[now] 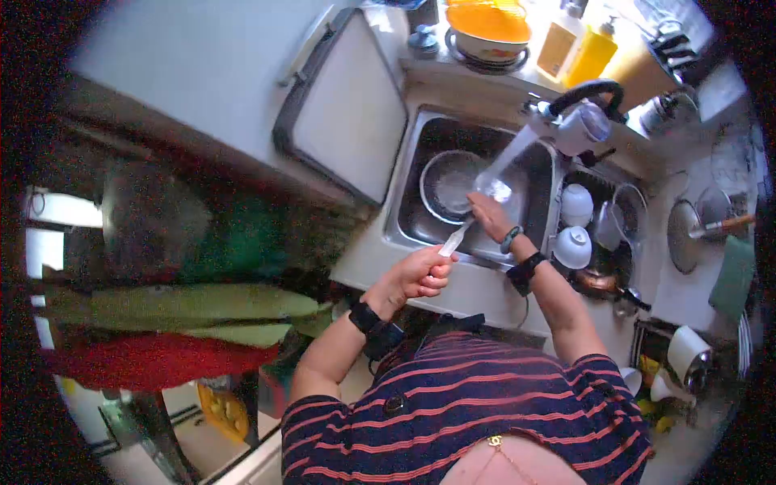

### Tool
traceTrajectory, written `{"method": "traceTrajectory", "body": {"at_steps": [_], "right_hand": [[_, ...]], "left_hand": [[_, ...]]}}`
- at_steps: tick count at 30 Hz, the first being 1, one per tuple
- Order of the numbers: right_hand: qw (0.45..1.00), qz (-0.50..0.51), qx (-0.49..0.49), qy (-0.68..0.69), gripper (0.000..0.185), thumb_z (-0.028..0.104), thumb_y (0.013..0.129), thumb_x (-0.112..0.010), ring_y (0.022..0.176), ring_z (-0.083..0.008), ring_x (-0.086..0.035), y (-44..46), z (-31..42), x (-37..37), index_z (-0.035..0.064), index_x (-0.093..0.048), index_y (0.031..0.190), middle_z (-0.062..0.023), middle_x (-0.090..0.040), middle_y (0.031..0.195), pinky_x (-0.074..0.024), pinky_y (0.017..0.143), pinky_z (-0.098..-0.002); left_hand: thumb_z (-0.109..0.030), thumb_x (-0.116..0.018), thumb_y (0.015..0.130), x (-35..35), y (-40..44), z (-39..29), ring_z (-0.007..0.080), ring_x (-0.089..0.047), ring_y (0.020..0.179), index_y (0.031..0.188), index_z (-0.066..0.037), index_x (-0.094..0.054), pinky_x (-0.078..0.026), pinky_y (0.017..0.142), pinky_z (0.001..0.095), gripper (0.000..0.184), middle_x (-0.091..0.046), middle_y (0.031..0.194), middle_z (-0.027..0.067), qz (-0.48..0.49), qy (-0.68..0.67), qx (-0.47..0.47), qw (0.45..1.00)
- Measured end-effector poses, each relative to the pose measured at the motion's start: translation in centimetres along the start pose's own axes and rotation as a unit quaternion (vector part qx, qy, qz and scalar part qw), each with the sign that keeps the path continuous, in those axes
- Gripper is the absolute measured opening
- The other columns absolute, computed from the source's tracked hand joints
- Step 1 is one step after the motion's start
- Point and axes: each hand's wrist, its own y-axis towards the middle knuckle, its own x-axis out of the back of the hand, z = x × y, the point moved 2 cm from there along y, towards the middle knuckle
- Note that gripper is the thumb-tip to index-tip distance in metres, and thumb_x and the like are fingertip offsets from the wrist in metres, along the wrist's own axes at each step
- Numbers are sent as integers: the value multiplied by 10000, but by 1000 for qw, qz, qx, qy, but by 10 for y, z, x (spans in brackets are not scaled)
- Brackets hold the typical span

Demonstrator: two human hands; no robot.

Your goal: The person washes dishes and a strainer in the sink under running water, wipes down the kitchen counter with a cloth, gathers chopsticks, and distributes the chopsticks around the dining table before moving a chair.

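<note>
My left hand (424, 273) is closed round the pale handle of a slim white-handled utensil (454, 240) above the front edge of the sink. Its far end runs up to my right hand (490, 217) and is hidden there, so its exact kind does not show. The fingers of my right hand are pressed together at that end, close to the running water (517, 148). Below and to the left, a round metal bowl (431, 202) sits in the sink basin (402, 206). The faucet head (584, 129) hangs above the basin's back right corner.
White bowls (575, 246) stand beside a dark pan (596, 280) in the right-hand basin. An orange colander (487, 23) rests on a pot behind the sink, near a yellow soap bottle (592, 56). A white board-like lid (349, 109) leans along the left side.
</note>
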Motion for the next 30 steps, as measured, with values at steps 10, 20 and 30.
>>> {"method": "traceTrajectory", "body": {"at_steps": [10,20,30], "right_hand": [[931,94,-147,-321,563,445,825,-377,1217,-290,-287,39,-20,26,73,-353,1246,-163,-313,1309,-152,1007,-488],[998,20,5,-63,431,253,856,-419,1222,-293,-297,11,30,0,38,-382,1227,-160,-343,1300,-253,981,-388],[771,-271,-330,473,409,217,798,-553,934,-244,-489,12,3,48,36,-390,1126,-142,-487,1051,-400,796,-354]], "left_hand": [[-100,-346,856,-10,-29,4,30,-200,335,942,-107,-379,-149,261,179,92,-262,505,-45,21,29,-13,999],[-124,-363,859,12,38,-40,36,-209,326,936,-111,-400,-159,262,193,86,-270,488,-55,-12,106,-26,994],[-250,-450,878,17,78,-56,50,-259,350,957,-131,-428,-235,311,201,145,-285,480,-61,10,142,-28,989]]}}
